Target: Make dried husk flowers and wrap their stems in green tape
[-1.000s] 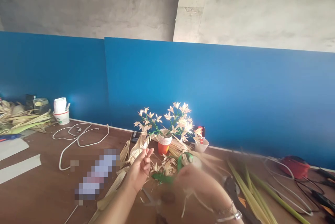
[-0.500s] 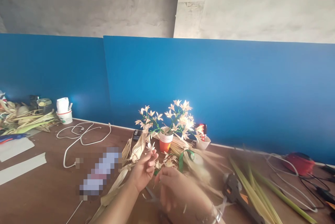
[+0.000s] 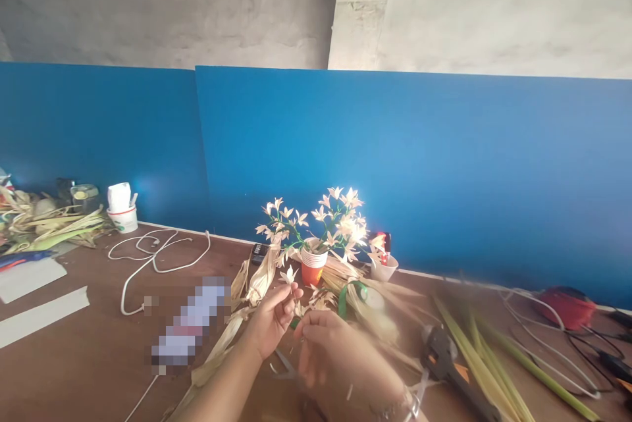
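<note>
My left hand (image 3: 272, 320) is raised over the brown table (image 3: 89, 343), its thumb and fingers pinched on a small cream husk flower (image 3: 288, 275). My right hand (image 3: 328, 356), a bracelet at its wrist, sits just right of it with fingers closed near the flower's stem; what it grips is too small to name. Behind the hands stands an orange and white paper cup (image 3: 313, 265) holding a bunch of cream flowers (image 3: 316, 218) on green stems. Dried corn husks (image 3: 257, 284) and a green tape roll (image 3: 351, 295) lie around them.
A glue gun (image 3: 444, 359) and long green leaves (image 3: 494, 369) lie to the right, with cables and a red object (image 3: 565, 307). A white cord (image 3: 153, 257), a white cup (image 3: 121, 208), paper sheets (image 3: 29, 274) and a husk pile (image 3: 44, 224) are left. A blue panel (image 3: 395, 165) backs the table.
My right hand came in from the right to meet my left hand. My left hand rose slightly and now pinches a small flower.
</note>
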Demonstrator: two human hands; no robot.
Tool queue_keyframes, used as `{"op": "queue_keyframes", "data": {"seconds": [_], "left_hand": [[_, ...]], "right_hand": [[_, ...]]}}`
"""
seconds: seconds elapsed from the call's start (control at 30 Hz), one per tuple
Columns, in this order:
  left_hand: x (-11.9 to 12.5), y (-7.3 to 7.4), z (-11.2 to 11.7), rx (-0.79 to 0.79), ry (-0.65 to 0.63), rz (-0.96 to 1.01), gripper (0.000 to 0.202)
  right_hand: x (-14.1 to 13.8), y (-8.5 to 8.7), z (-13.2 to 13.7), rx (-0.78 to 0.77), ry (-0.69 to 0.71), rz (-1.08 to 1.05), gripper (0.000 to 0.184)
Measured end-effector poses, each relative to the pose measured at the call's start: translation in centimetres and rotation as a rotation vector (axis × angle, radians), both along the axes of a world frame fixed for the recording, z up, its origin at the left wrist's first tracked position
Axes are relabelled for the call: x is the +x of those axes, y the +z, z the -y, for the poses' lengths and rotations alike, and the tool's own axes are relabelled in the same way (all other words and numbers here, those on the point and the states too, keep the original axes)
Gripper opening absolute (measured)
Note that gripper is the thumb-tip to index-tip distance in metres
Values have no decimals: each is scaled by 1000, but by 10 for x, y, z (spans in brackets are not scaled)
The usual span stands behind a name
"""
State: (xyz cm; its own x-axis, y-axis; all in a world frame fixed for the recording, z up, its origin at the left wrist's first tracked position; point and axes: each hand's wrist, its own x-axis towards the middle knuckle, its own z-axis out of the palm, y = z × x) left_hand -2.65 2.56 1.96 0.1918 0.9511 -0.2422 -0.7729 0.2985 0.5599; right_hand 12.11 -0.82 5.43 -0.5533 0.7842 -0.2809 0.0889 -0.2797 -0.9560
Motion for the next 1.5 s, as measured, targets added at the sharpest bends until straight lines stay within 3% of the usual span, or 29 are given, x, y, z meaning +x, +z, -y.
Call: {"op": "queue_keyframes", "data": {"seconds": [0.4,0.73,1.2,1.5], "left_hand": [[2,1,-1,-28,32,-19,20],[4,0,1,10,46,-97,16],[4,-3,1,77,36,-165,6],[11,-3,2,158,110,-347,26]], "right_hand": [[0,-2,-2,-54,8,-57,28],[0,-5,-4,-27,-32,-34,21],[-3,0,0,-34,-37,-28,25],[-4,-6,-3,-36,-64,-38,24]]}}
